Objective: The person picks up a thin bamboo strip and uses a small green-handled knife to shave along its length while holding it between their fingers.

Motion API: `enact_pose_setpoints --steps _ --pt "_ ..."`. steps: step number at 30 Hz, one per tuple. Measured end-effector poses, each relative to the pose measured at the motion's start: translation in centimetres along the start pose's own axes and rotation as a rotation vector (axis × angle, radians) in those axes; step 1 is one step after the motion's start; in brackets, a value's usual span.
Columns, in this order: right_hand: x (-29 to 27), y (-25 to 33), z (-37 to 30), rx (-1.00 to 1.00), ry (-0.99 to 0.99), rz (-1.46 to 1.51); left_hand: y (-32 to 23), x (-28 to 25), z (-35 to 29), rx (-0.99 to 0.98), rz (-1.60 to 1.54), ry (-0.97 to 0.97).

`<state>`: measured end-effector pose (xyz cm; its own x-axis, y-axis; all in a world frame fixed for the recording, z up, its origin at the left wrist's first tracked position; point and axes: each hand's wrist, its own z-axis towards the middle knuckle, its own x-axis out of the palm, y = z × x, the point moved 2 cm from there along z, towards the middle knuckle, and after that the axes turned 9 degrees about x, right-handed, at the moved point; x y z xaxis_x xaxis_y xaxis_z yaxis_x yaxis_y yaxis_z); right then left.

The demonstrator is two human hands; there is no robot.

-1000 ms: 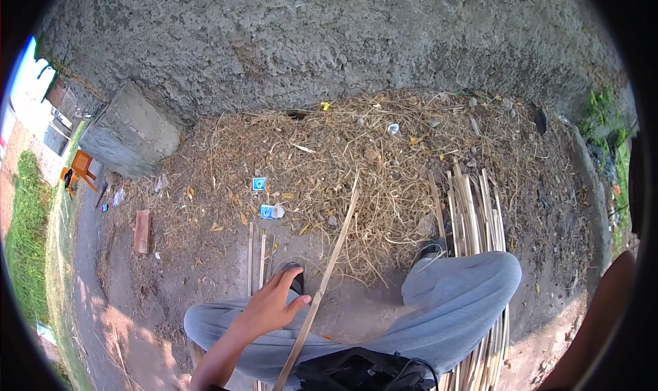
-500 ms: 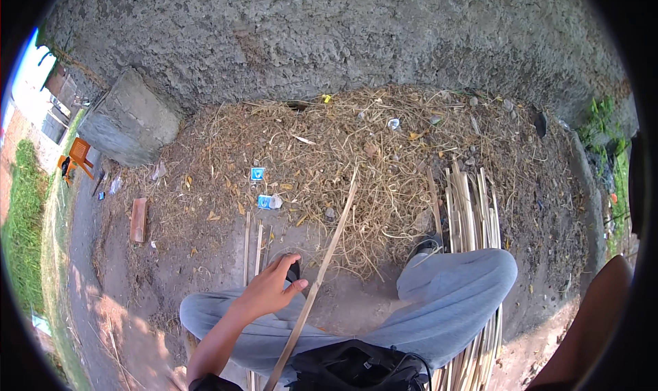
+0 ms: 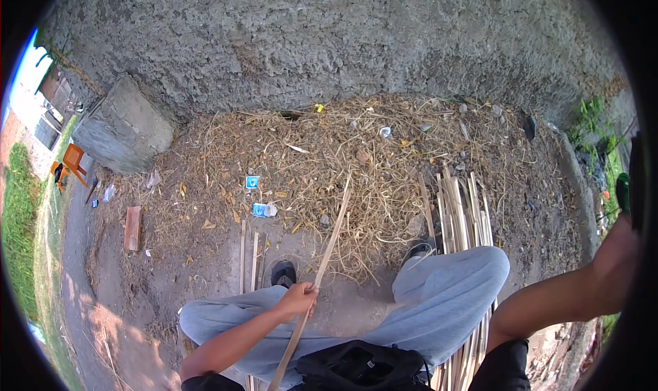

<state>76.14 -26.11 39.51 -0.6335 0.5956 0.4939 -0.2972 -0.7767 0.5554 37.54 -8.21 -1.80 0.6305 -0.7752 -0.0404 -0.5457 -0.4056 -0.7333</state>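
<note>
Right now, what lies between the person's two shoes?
In the head view, soil and dry strands lie between the shoes; the wooden strip, held in the left hand, crosses that stretch.

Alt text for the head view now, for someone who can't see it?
The left hand grips a long pale strip slanting between grey-trousered legs. More strips run under both legs, and curly strands lie strewn ahead.

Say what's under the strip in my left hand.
Beneath the strip, dry strands, bare ground and gray trousers show past its edges; what it and your left hand cover is hidden.
</note>
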Motion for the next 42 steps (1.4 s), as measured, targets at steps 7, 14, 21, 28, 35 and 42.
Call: enact_pose_setpoints --steps 7,14,21,28,35,42 --pt "0.4 -18.1 -14.6 0.890 0.296 -0.556 -6.4 -1.6 -7.8 0.086 -0.232 -0.182" --pt "-0.6 -25.2 -24.3 1.135 0.556 -0.685 -9.6 -0.6 -8.5 0.187 -0.318 -0.099" --pt "1.5 -24.4 -25.2 1.179 0.735 -0.853 -11.6 0.2 -4.9 0.240 -0.608 -0.037" --pt "1.5 -22.1 -28.9 0.634 0.932 -0.804 -8.7 1.7 -5.0 0.140 -0.784 0.048" --pt "1.3 -22.3 -30.4 0.538 1.058 -0.840 -8.6 1.2 -5.1 0.155 -0.811 0.036" --pt "2.3 -21.0 -30.6 0.516 1.031 -0.946 -8.6 1.3 -4.9 0.168 -0.681 -0.026"
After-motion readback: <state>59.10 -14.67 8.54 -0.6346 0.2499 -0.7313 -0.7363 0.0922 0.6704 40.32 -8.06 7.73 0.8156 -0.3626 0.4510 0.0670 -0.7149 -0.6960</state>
